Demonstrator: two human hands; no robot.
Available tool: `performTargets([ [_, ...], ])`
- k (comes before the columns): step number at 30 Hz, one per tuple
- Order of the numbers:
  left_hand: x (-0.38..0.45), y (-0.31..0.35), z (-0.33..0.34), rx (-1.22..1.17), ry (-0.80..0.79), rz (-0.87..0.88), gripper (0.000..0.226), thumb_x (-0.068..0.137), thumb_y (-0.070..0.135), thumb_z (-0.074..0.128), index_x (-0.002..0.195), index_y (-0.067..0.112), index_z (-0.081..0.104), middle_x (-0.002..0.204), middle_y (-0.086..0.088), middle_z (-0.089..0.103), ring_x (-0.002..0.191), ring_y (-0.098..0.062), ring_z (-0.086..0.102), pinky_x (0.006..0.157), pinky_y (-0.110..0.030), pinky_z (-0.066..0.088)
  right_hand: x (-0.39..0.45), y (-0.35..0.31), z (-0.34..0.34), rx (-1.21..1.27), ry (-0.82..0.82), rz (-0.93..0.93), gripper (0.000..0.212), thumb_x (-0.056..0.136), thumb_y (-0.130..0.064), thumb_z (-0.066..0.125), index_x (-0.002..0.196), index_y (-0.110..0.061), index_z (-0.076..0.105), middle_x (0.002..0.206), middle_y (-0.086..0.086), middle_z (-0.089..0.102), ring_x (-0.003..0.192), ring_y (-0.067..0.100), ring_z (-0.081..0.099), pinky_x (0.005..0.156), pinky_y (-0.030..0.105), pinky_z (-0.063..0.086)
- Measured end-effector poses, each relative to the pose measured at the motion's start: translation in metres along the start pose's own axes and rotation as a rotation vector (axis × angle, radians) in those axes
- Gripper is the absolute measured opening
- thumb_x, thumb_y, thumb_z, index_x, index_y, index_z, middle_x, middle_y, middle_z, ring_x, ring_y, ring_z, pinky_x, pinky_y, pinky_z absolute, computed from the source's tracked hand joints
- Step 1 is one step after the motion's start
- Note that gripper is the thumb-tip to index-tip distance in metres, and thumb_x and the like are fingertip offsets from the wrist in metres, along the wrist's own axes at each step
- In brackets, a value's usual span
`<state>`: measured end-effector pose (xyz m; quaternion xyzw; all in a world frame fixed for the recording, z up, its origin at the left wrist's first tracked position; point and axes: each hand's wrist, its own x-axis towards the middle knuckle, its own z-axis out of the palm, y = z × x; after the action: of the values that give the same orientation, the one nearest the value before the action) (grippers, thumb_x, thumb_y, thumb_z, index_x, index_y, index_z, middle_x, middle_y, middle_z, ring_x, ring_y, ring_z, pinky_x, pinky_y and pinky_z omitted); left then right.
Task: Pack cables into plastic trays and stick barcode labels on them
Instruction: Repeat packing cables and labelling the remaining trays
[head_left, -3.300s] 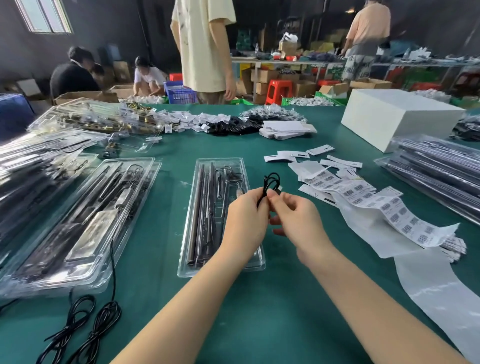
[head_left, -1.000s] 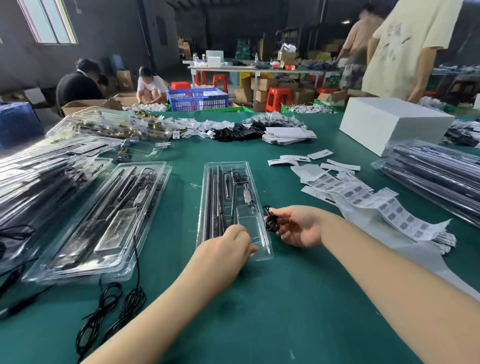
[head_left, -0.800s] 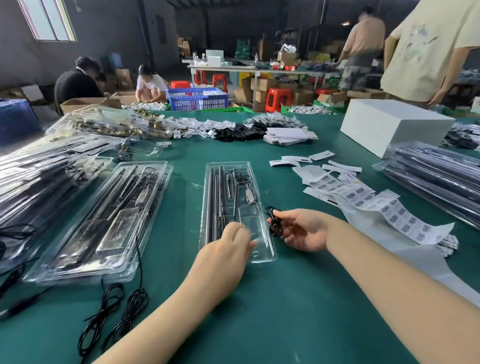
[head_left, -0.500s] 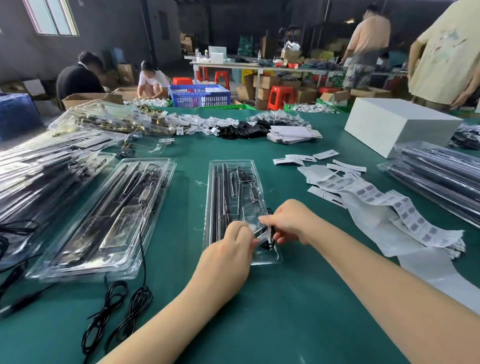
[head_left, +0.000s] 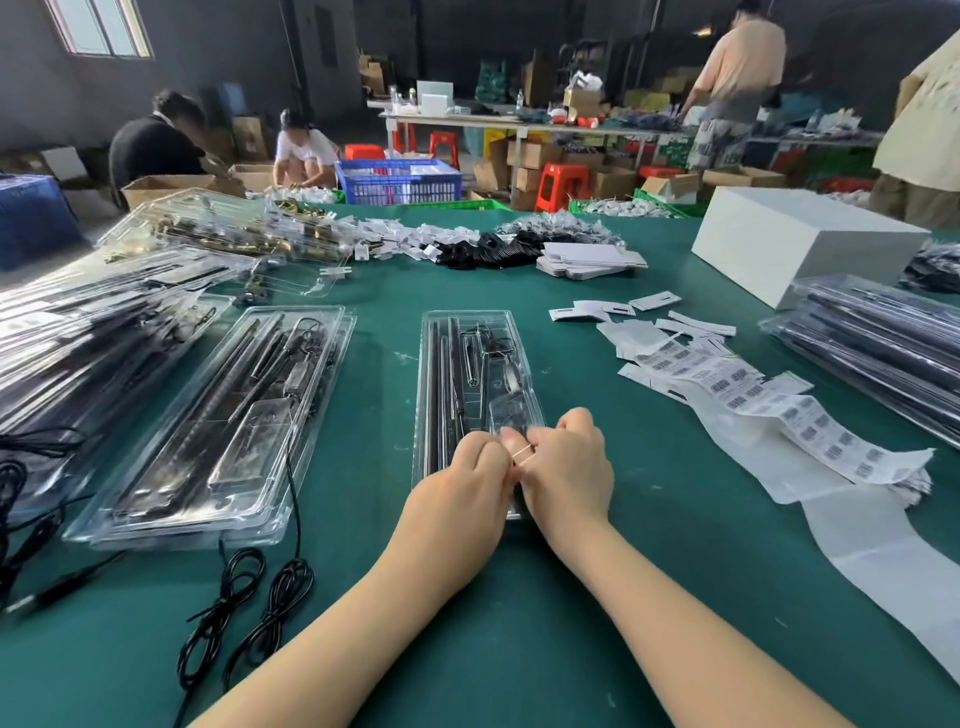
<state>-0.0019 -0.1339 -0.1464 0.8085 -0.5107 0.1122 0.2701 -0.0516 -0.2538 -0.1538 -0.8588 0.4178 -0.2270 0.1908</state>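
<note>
Head view: my left hand (head_left: 470, 470) and right hand (head_left: 566, 462) are knuckle to knuckle over the near end of the clear plastic tray (head_left: 475, 364), fingers of both curled down onto its near right pocket. I read that as pinching or tucking the small cable coil in, but the coil itself is hidden under the fingers, so I cannot tell which hand actually grips it. Tray long axis runs 12 to 6, straight out from me; black rods lie along its left lanes, hardware in the far right part. Both hands sit at the 6 o'clock end, left one over the tray's middle, right one at its right edge. Barcode label strip (head_left: 769, 410) lies on the green counter (head_left: 519, 649) at about 2 o'clock from the hands, well apart from the tray, so the right hand is clearly nearer for the label step. Spare coiled cables (head_left: 244, 608) lie at 8 o'clock, nearer my left hand. Filled tray stack (head_left: 223, 431) at 9 to 10 o'clock.
</note>
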Motion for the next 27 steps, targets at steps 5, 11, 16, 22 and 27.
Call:
performTargets([
  [5, -0.002, 0.005, -0.002, -0.009, -0.011, 0.068, 0.019, 0.094, 0.023, 0.056, 0.085, 0.007, 0.056, 0.099, -0.005, 0.062, 0.054, -0.031, 0.056, 0.042, -0.032, 0.037, 0.010, 0.007, -0.002, 0.017, -0.088, 0.057, 0.042, 0.085, -0.059, 0.057, 0.110, -0.026, 0.054, 0.106, 0.002, 0.055, 0.101, 0.028, 0.057, 0.076, 0.035, 0.045],
  [11, -0.001, 0.006, 0.004, 0.087, -0.151, -0.030, 0.047, 0.093, 0.050, 0.038, 0.132, 0.026, 0.038, 0.115, 0.009, 0.056, 0.093, -0.019, 0.062, 0.066, -0.032, 0.046, 0.017, 0.014, -0.012, 0.070, -0.139, 0.092, 0.035, 0.079, -0.061, 0.063, 0.097, -0.032, 0.064, 0.091, -0.007, 0.064, 0.090, 0.021, 0.061, 0.065, 0.027, 0.041],
  [16, -0.001, 0.004, 0.006, 0.149, -0.194, 0.001, 0.054, 0.092, 0.056, 0.035, 0.140, 0.031, 0.035, 0.114, 0.008, 0.052, 0.096, -0.018, 0.060, 0.071, -0.030, 0.047, 0.018, 0.028, -0.023, 0.143, -0.254, -0.021, 0.035, 0.083, -0.051, 0.068, 0.113, -0.031, 0.068, 0.089, -0.013, 0.063, 0.089, 0.014, 0.059, 0.071, 0.024, 0.041],
  [22, -0.001, 0.007, 0.011, 0.239, -0.246, 0.001, 0.058, 0.091, 0.059, 0.036, 0.137, 0.024, 0.042, 0.126, 0.002, 0.051, 0.104, -0.022, 0.060, 0.078, -0.032, 0.047, 0.004, 0.051, -0.047, 0.427, -0.483, -0.119, 0.039, 0.093, -0.010, 0.059, 0.123, -0.035, 0.061, 0.113, -0.003, 0.068, 0.104, 0.016, 0.061, 0.099, 0.030, 0.046],
  [27, -0.001, 0.005, 0.013, 0.287, -0.262, 0.013, 0.061, 0.092, 0.063, 0.033, 0.137, 0.024, 0.041, 0.126, 0.000, 0.050, 0.103, -0.024, 0.059, 0.079, -0.033, 0.046, -0.016, 0.058, -0.043, 0.286, -0.355, -0.222, 0.038, 0.094, -0.010, 0.057, 0.130, -0.023, 0.058, 0.119, -0.008, 0.058, 0.113, 0.001, 0.051, 0.098, 0.008, 0.033],
])
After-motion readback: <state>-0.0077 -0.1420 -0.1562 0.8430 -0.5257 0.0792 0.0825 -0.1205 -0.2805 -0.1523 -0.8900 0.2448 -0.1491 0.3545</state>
